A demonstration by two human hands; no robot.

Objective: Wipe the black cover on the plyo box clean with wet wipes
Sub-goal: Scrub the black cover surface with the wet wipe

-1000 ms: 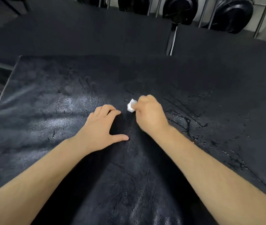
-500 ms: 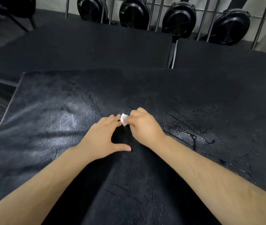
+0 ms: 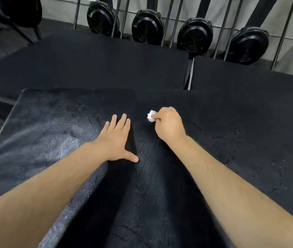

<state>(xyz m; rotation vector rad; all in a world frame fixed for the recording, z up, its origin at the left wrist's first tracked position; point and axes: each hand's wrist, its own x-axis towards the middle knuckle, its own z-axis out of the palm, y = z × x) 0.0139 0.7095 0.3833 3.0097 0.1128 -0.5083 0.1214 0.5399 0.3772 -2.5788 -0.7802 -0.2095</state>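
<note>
Right hand [image 3: 169, 126] has swung out, away from the left. Half a second back the two were nearly knuckle to knuckle, the wet wipe [image 3: 151, 116] brushing the left fingertips; now there's a clear strip of black cover [image 3: 52, 140] between them. The wipe is balled up small and white, pinched tight in the curled right fingers and thumb, poking out on the side toward the left hand. It sits in the middle of the cover, somewhat nearer the far edge than the near one. Left hand [image 3: 117, 140] lies flat, fingers straight and together, thumb splayed, pressing the cover down and holding nothing. My read: the stroke is heading back across a fresh lane, with the left hand keeping the cover from creeping. Wet beads and streaks glisten toward the right edge, so that side looks covered; the dull sheen by the left edge may yet need a pass. Round black weights [image 3: 194, 35] stand beyond the far edge; no brand, label or lettering is readable anywhere
</note>
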